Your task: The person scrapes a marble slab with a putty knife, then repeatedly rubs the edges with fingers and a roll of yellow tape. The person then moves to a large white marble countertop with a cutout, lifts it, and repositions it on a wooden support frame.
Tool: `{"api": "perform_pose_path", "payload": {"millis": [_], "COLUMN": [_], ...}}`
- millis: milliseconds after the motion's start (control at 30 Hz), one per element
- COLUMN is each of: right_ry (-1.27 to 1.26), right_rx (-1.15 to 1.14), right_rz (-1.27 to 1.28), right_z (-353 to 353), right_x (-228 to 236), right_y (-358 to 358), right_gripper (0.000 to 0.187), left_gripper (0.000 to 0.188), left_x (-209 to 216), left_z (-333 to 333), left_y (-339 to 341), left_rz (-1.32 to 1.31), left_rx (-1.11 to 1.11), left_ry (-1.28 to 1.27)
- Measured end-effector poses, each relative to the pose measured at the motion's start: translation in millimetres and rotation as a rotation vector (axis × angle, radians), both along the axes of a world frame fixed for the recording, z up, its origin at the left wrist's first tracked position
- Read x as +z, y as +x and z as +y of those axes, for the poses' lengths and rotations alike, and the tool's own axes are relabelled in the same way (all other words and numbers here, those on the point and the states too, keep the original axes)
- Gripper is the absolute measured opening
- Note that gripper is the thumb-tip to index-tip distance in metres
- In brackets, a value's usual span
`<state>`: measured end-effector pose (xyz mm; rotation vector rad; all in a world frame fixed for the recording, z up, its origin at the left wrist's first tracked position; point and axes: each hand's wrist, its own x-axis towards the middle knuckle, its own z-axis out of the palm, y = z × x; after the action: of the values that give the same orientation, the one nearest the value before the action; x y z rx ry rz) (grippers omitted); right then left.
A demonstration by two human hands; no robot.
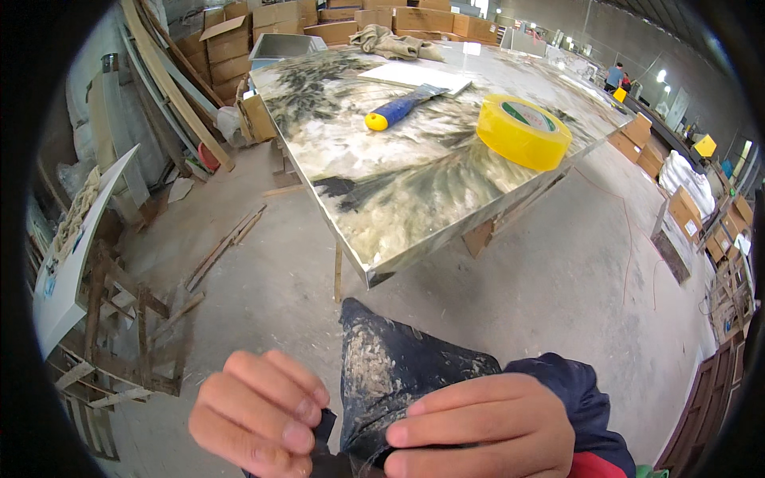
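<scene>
My left hand (pixel 255 414) is closed, its thumb and fingers pinching a narrow black strip (pixel 325 430) that looks like fabric or soft material. To the right, my right hand (pixel 486 430) has its fingers curled inward at the same dark material, low in the view. What its fingertips grip is hidden. Both hands are close in front of my body, over a dark trouser leg (pixel 390 358) smeared with pale dust. Beyond them, a marble-patterned slab (pixel 414 191) bears a roll of yellow tape (pixel 522 143) and a putty knife (pixel 398 110) with a blue and yellow handle.
A white board (pixel 418 77) and a crumpled brown cloth (pixel 394 41) lie farther back on the slab. Its near corner points toward me. Wooden trestles (pixel 135 319) stand at left, wood strips (pixel 227 245) on the floor. Cardboard boxes (pixel 685 213) line the right; people (pixel 615 76) are far off.
</scene>
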<state>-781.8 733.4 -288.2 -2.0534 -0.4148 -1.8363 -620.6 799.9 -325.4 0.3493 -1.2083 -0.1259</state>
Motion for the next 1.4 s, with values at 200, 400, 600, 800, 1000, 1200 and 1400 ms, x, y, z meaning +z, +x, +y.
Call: {"api": "perform_pose_path", "payload": {"millis": [200, 400, 600, 800, 1000, 1200, 1400], "right_ry": [0.061, 0.241, 0.227, 0.242, 0.356, 0.335, 0.286], "right_rx": [-0.463, -0.729, -0.731, -0.738, -0.731, -0.741, -0.731], "right_rz": [0.534, 0.469, 0.414, 0.430, 0.481, 0.484, 0.452], "right_z": [-20, -25, -27, -25, -21, -20, -24], "right_x": [-2, -14, -24, -23, -21, -21, -24], "right_y": [-28, -11, -7, -5, -2, -4, -6], "right_gripper": [0.019, 0.016, 0.020, 0.018, 0.009, 0.011, 0.019], "left_gripper": [0.013, 0.019, 0.020, 0.039, 0.052, 0.052, 0.054], "left_x": [-22, -25, -33, -31, -32, -34, -45], "left_z": [-33, -66, -81, -87, -91, -97, -111], "left_y": [31, 37, 35, 35, 39, 33, 29], "left_rz": [0.026, 0.006, 0.064, 0.059, 0.061, 0.080, 0.035], "left_rx": [0.045, 0.001, -0.007, -0.015, -0.006, 0.018, 0.162], "left_ry": [0.166, 0.344, 0.310, 0.283, 0.270, 0.178, 0.079]}}
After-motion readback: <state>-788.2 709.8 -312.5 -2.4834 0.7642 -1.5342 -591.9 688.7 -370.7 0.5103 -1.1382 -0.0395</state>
